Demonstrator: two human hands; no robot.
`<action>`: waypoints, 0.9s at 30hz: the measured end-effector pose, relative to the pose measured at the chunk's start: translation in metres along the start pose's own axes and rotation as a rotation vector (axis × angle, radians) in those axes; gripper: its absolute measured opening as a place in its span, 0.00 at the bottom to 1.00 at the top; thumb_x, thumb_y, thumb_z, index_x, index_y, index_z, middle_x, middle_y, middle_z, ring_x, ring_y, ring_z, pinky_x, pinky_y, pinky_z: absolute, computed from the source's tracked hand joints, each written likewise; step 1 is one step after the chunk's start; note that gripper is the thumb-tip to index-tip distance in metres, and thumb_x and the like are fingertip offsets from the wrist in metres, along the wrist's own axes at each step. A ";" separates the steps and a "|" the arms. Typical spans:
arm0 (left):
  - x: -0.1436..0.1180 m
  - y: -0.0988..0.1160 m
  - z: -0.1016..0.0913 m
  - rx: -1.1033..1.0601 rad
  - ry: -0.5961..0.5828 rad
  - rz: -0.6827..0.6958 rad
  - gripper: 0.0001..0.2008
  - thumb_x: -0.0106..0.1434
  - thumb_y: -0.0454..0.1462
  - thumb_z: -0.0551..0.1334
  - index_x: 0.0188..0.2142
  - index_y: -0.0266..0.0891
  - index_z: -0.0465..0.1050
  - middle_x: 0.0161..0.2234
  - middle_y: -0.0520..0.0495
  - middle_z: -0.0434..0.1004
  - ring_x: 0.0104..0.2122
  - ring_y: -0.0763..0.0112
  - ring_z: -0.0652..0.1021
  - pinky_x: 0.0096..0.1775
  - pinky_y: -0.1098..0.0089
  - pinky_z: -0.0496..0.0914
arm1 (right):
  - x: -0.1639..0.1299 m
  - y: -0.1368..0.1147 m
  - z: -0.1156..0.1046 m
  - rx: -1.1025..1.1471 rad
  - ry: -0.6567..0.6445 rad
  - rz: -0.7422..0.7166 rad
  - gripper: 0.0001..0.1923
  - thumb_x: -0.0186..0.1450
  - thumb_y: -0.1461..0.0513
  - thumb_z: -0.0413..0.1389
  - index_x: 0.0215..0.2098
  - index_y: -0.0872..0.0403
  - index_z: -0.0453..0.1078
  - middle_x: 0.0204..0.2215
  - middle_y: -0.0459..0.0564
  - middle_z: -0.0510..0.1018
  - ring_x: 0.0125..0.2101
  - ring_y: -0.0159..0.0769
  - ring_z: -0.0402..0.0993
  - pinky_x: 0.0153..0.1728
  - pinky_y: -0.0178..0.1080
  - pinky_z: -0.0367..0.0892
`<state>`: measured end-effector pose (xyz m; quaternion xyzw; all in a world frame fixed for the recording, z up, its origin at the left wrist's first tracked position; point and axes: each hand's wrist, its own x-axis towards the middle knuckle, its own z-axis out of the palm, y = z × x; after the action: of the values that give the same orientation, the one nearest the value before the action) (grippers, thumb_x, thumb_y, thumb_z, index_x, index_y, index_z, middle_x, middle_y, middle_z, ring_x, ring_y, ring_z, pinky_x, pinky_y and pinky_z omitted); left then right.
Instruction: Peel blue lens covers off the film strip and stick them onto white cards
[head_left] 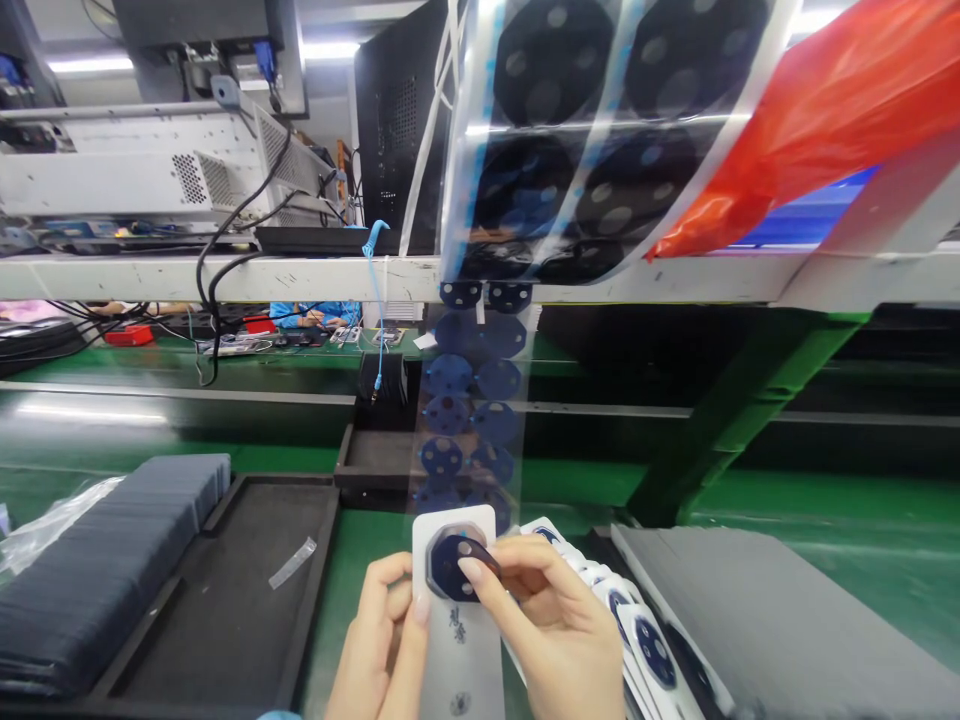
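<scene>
- Two hands meet at the near edge of the green worktop (360, 560): my left hand (379, 650) is closed on the long side of a white phone case (459, 620), holding it up off the surface.
- My right hand (559, 630) pinches a dark round lens sticker (452, 565) between thumb and forefinger, pressed onto the case's camera corner.
- A clear strip of stickers (469, 420) hangs just behind.
- Finished cases (645, 640) fan out just right; a black tray (225, 600) lies left.

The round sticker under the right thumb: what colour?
Dark blue sticker on a white panel, head view.
</scene>
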<state>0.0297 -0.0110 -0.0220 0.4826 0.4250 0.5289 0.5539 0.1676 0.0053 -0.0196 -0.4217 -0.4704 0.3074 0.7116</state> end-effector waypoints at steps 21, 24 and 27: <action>-0.004 0.007 0.000 -0.051 0.002 -0.023 0.23 0.65 0.54 0.66 0.50 0.41 0.72 0.47 0.38 0.86 0.45 0.56 0.85 0.39 0.69 0.77 | -0.006 -0.006 0.004 0.011 0.032 -0.036 0.07 0.58 0.63 0.70 0.28 0.50 0.77 0.27 0.44 0.76 0.27 0.32 0.77 0.28 0.29 0.76; -0.004 0.006 0.000 -0.048 0.000 -0.012 0.22 0.65 0.53 0.66 0.48 0.41 0.72 0.48 0.38 0.86 0.46 0.56 0.84 0.39 0.70 0.77 | -0.006 -0.006 0.005 0.014 0.057 -0.020 0.07 0.58 0.62 0.70 0.27 0.50 0.77 0.27 0.44 0.76 0.27 0.32 0.76 0.28 0.29 0.76; -0.004 0.005 0.001 -0.044 -0.003 -0.002 0.21 0.66 0.53 0.65 0.48 0.41 0.71 0.48 0.39 0.86 0.46 0.57 0.84 0.39 0.71 0.77 | -0.007 -0.007 0.006 0.013 0.060 -0.015 0.07 0.58 0.63 0.70 0.27 0.49 0.77 0.27 0.43 0.76 0.27 0.32 0.77 0.28 0.29 0.76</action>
<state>0.0293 -0.0154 -0.0173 0.4706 0.4127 0.5369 0.5657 0.1598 -0.0014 -0.0150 -0.4227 -0.4500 0.2921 0.7304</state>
